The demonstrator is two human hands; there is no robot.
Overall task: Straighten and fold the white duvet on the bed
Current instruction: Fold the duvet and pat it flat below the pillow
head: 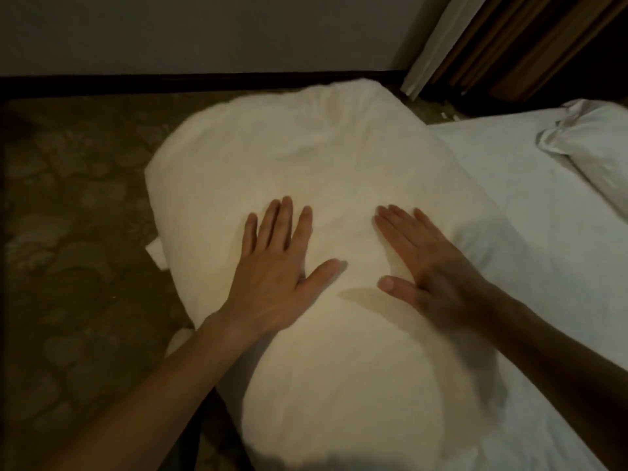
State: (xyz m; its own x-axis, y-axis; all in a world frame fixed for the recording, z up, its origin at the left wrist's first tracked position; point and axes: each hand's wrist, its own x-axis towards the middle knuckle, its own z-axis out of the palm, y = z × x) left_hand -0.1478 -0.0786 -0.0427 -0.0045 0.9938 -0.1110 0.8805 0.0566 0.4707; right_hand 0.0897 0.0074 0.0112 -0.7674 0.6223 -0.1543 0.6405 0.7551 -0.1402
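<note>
The left hand (275, 266) and right hand (424, 263) lie flat, fingers straight and spread wide, on the thick folded white fabric duvet (306, 158) (holding nothing). The duvet sits at the white-sheeted bed's (543, 232) edge, a crumpled white pillow (591, 147) beyond its right side.

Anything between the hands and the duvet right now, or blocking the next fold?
Nothing between them: left hand and right hand both lie flat, fingers straight, directly on the folded white duvet. The bed sheet beside it shows bare; the only other thing there is a pillow at the far right, apart from the duvet.
</note>
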